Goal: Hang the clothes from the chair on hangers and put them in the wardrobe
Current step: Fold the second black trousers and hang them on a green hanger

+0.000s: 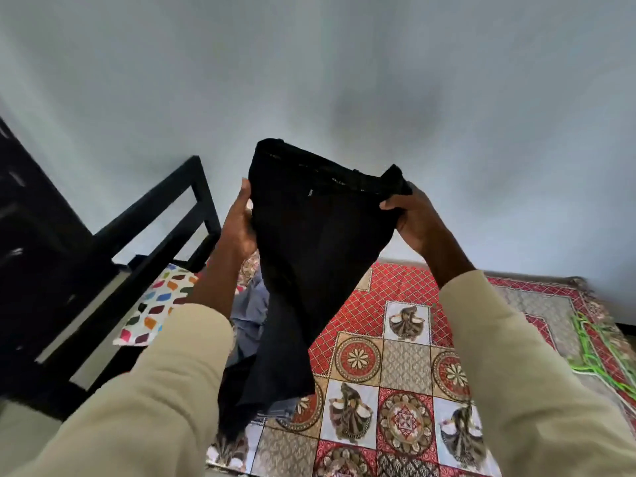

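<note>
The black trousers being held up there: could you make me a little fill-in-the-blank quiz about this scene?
1. Both hands, left hand and right hand, hold up the black trousers by the ____.
2. The hangers lying on the patterned bedspread are ____ in colour.
3. The chair stands to the person's ____.
4. The person's sleeves are ____ in colour.

Missing words: waistband; green; left; beige

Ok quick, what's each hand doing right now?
Left hand: closed, gripping one side of the black trousers at the waist.
Right hand: closed, gripping the other side of the waist.
</note>
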